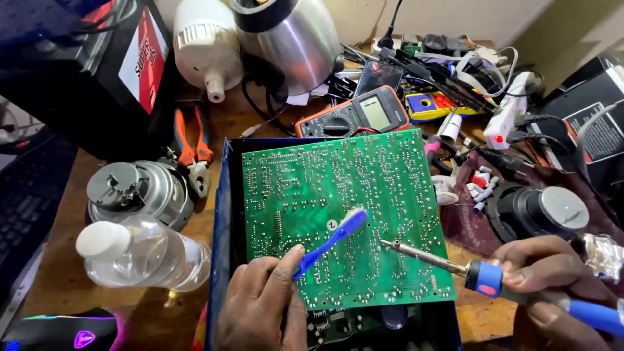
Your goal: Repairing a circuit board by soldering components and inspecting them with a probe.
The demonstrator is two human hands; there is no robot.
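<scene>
A green circuit board (338,188) lies solder side up across a dark blue open case (220,214). My left hand (263,305) holds a blue toothbrush (335,237), whose white bristles rest on the middle of the board. My right hand (552,270) grips the blue handle of a soldering iron (448,263). The iron's metal tip hovers just over the board's lower right part, close to the brush head.
A clear plastic bottle (140,253) lies at the left, beside a round metal motor (140,192) and orange pliers (192,143). An orange multimeter (354,114), a white power strip (510,110), tangled cables and a metal kettle (292,39) crowd the back. A black speaker (543,208) sits at the right.
</scene>
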